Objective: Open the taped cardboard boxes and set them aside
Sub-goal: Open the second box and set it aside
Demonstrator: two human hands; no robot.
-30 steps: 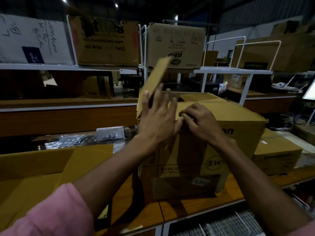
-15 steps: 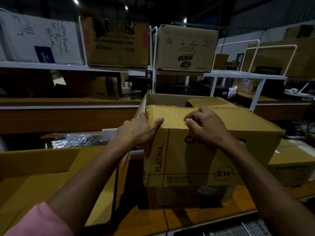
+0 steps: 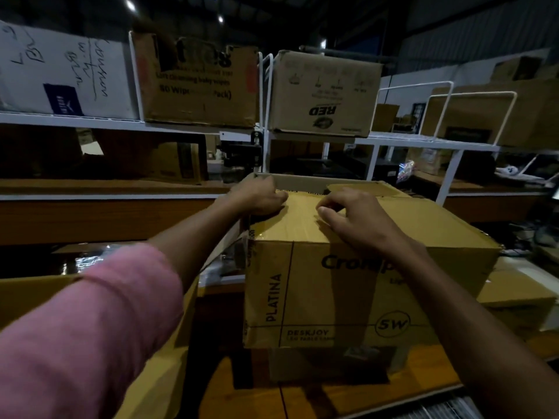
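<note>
A brown cardboard box (image 3: 348, 294) printed "PLATINA" and "5W" stands in the middle, on top of a darker box (image 3: 326, 364). Its near top flap lies flat with clear tape across it, and the far part of the top is open. My left hand (image 3: 260, 196) grips the box's top edge at the far left corner. My right hand (image 3: 354, 216) sits on the near flap with its fingers curled at the flap's far edge, thumb pressed to the cardboard. A side flap hangs down on the left under my left forearm.
An open, empty carton (image 3: 36, 297) lies at the left, partly behind my pink sleeve. A smaller closed box (image 3: 520, 297) stands at the right. All rest on a wooden table (image 3: 332, 400). White shelves (image 3: 423, 143) behind carry several large boxes.
The left flap that stood upright a second ago is folded down outside. My left hand moved from it to the far left corner. My right hand stayed on the near flap.
</note>
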